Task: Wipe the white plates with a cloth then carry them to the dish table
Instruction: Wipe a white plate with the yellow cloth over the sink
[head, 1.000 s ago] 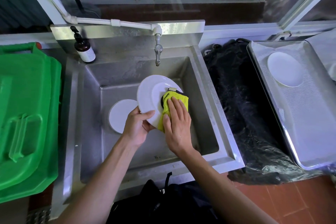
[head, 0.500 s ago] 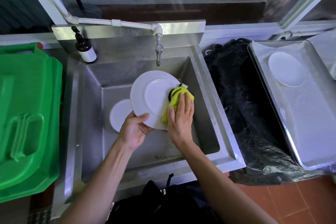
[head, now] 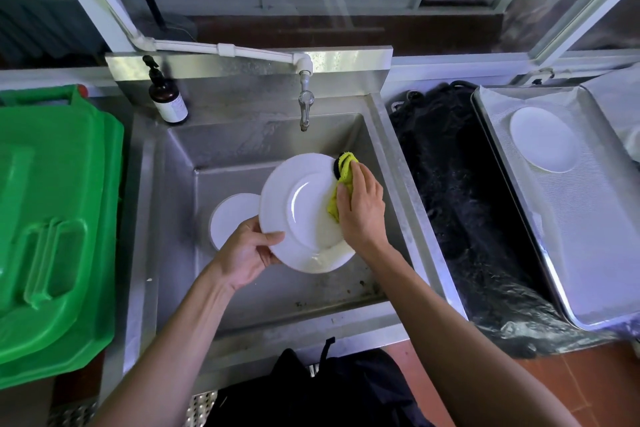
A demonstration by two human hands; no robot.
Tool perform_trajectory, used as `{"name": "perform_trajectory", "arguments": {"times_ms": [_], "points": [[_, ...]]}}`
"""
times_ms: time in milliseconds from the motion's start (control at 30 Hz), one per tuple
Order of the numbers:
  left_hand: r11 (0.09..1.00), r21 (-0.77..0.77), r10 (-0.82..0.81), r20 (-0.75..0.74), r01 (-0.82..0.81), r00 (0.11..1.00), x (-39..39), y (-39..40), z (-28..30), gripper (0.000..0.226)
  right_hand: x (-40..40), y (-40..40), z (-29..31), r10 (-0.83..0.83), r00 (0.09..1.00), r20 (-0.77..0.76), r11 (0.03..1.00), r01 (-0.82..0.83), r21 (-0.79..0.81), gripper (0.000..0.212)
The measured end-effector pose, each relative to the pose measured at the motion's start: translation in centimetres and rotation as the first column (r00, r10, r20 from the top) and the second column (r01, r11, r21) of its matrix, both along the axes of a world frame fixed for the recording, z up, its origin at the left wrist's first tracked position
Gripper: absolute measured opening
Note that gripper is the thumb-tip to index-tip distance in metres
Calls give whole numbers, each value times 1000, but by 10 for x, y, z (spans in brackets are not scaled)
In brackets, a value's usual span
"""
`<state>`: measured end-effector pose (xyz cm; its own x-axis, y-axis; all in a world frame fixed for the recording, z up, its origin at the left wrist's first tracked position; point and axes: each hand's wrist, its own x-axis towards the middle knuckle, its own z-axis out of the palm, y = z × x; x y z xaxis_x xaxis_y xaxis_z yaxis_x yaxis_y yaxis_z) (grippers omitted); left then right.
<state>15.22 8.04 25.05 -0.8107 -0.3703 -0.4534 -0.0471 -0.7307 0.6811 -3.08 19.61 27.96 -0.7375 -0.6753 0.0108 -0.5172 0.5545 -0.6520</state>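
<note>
Nearest the wearer, over the front part of the sink (head: 173, 253), a white plate (head: 304, 215) is held tilted above the basin, presumably so that its face is turned up toward the cloth and any drips fall into the sink and not on the floor. The plate is pinched at its lower left rim by the left hand (head: 247, 253), thumb on the upper face and fingers hidden beneath, a hold that appears meant to steady it against the rubbing. Against the plate's right rim a yellow cloth (head: 341, 191) is pressed by the right hand (head: 362, 208), whose fingers are laid over the bunched cloth; a dark patch shows at the cloth's upper end, and what it is cannot be told. The wiping step is judged to be under way, with the carrying not yet begun.

On the sink floor, partly covered by the held plate's left edge, a second white plate (head: 232, 218) is seen lying flat, probably waiting its turn. Some dark specks are visible on the sink floor near its front wall.

Right of the sink, black plastic sheeting (head: 460, 204) fills the gap, and beyond it a metal tray (head: 588, 253) bears a third white plate (head: 543, 139) near its far end; this is taken to be the dish table. The sheeting and the sink's raised right rim would have to be passed over on the way. Left of the sink a green bin lid (head: 52, 218) is seen. At the sink's far edge stand a brown pump bottle (head: 168, 102) and the tap (head: 304, 107), which hangs just beyond the held plate.
</note>
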Motion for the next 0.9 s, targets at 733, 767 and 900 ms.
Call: {"name": "perform_trajectory", "arguments": {"times_ms": [733, 767, 900], "points": [[808, -477, -201, 330, 347, 922, -78, 12, 28, 32, -10, 27, 10, 70, 975, -209, 996, -79, -38, 40], [767, -524, -206, 346, 371, 915, -85, 13, 30, 32, -16, 32, 11, 47, 976, -211, 997, -58, -43, 40], [462, -722, -206, 478, 515, 854, -116, 13, 36, 10, -44, 57, 16, -20, 973, -229, 999, 11, -41, 40]]}}
